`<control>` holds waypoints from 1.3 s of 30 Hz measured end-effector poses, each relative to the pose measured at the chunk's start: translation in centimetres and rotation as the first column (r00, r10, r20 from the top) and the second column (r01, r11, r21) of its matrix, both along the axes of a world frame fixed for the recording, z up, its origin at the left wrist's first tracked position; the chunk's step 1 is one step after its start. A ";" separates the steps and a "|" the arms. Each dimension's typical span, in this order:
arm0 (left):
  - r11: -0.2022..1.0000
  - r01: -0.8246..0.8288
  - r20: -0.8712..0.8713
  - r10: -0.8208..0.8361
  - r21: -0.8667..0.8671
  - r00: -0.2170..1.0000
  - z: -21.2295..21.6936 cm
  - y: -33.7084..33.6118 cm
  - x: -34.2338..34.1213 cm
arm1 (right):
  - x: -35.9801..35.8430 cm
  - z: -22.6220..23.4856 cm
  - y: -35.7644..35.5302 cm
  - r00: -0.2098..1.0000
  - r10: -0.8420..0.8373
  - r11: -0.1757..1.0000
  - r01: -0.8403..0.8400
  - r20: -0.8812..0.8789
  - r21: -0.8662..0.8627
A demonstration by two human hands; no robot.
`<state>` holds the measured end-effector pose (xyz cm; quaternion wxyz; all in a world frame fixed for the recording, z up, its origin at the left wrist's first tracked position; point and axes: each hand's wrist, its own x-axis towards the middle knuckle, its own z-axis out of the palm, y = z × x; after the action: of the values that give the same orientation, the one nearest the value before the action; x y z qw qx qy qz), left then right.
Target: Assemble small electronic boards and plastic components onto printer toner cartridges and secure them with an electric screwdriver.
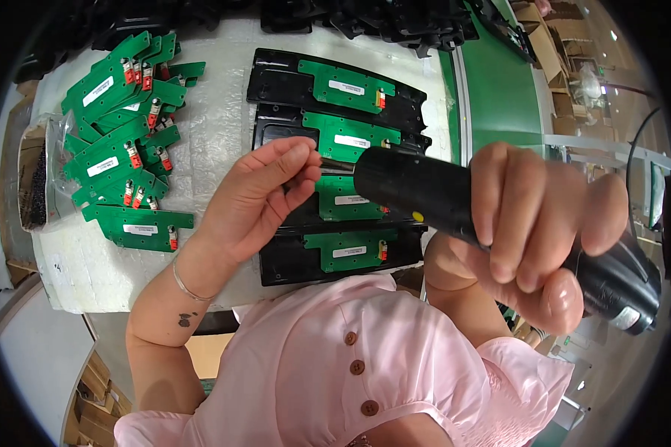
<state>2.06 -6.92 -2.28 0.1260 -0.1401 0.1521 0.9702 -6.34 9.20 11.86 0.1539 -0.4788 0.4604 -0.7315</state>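
Right hand [533,223] wrapped around black cylindrical electric screwdriver [425,195], left hand [257,197] pinching its thin metal bit [337,165] above black trays holding green circuit boards [343,246].

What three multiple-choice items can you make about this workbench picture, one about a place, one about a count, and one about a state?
1. Where does the pile of loose green circuit boards lie?
A. To the left of the black trays
B. To the right of the black trays
C. On the pink blouse

2. How many black trays with a green board in them lie in the row?
A. Two
B. Four
C. Seven

3. How is the black electric screwdriver held?
A. It lies untouched on the bench
B. The right hand grips its body while the left hand pinches its metal tip
C. Both hands grip its body

Answers:
1. A, the pile sits on the white sheet left of the trays.
2. B, four trays are stacked from top to bottom.
3. B, the right fist wraps the body and the left fingertips meet the bit.
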 end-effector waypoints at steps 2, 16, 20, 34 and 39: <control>1.000 0.012 -0.020 -0.012 0.001 1.000 -0.1 0.0 0.2 | 0.4 -0.1 -0.1 1.000 -0.023 1.000 0.023 0.019 -0.001; 0.980 0.137 0.202 -0.165 0.145 0.965 2.1 1.9 0.2 | -1.9 -4.3 -1.7 0.949 -0.300 0.948 0.308 0.093 -0.086; 0.987 0.163 0.061 -0.162 0.000 0.985 1.7 1.6 0.3 | -4.2 -6.1 -1.2 0.923 -0.359 0.931 0.365 0.138 -0.022; 0.957 0.152 0.013 -0.154 -0.248 0.988 1.2 1.4 0.7 | -5.1 -7.2 -2.0 0.913 -0.373 0.928 0.365 0.166 0.074; 0.971 0.111 0.036 -0.106 -0.213 0.994 1.3 1.5 0.6 | -5.0 -7.2 -2.3 0.924 -0.350 0.937 0.343 0.156 0.071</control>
<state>2.62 -5.41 -0.93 0.1648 -0.1560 0.2619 0.9380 -11.30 6.95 4.64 0.0701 -0.3239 0.5388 -0.7745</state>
